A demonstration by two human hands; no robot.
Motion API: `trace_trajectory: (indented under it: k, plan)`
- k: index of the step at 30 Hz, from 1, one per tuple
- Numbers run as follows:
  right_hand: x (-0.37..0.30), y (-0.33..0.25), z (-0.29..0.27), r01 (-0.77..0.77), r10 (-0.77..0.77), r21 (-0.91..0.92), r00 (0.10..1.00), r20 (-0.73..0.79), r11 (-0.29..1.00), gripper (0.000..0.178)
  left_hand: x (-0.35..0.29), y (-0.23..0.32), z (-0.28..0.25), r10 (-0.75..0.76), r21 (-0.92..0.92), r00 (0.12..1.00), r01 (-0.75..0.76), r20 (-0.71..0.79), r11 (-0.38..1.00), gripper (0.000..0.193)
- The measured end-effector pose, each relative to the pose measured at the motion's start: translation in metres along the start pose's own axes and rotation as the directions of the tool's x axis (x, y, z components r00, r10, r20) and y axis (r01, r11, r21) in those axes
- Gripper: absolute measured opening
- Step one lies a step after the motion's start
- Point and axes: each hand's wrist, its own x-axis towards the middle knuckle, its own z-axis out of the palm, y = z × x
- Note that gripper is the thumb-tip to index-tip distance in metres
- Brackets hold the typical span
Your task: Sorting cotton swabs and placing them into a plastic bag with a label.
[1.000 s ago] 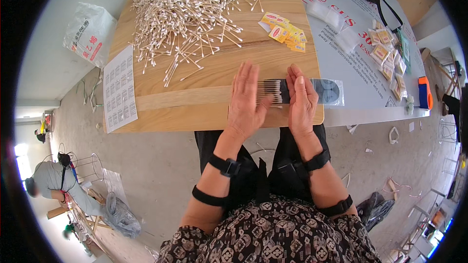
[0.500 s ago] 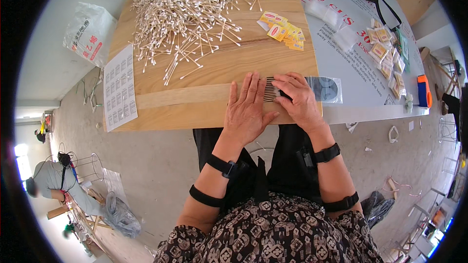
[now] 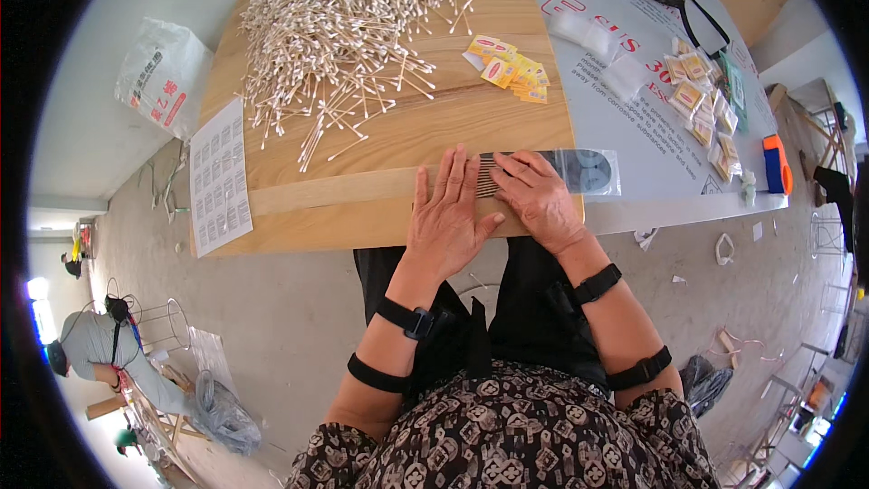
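Head view: palms down now, more edge-on one second ago; left hand [image 3: 441,225] flat, thumb spread; right hand [image 3: 543,206] curled, pinch unclear; swabs [image 3: 487,177] between.

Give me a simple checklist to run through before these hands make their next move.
1. Left hand at the left end of the visible swab row: ok.
2. Right hand at its right end: ok.
3. Visible swabs lying side by side: ok.
4. All swab tips in view: not ok, the hands hide the ends.
5. Swab count: cannot tell.
6. Loose swab pile apart from both hands: ok.
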Motion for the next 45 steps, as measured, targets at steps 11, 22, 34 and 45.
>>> trace_trajectory:
  k: [11,22,34,45]
  plan:
    - [-0.013,-0.002,-0.025,-0.359,0.366,0.072,0.903,-0.224,0.93,0.019,0.001,0.008,-0.007,-0.011,0.012,0.999,0.01,0.053,1.0,0.083]
    - [0.003,0.009,-0.034,-0.533,0.615,-0.442,0.786,0.059,0.722,0.015,0.012,0.031,0.01,0.03,-0.029,0.999,-0.031,-0.013,0.999,0.082]
    - [0.037,0.015,-0.053,-0.463,0.635,-0.46,0.685,0.357,0.758,0.015,0.024,0.051,0.03,0.079,-0.078,0.98,-0.095,-0.183,0.992,0.082]
    - [0.024,0.048,-0.058,-0.795,0.75,-0.073,0.533,0.392,0.603,0.018,0.026,0.074,0.034,0.027,-0.129,0.987,-0.048,-0.16,0.991,0.084]
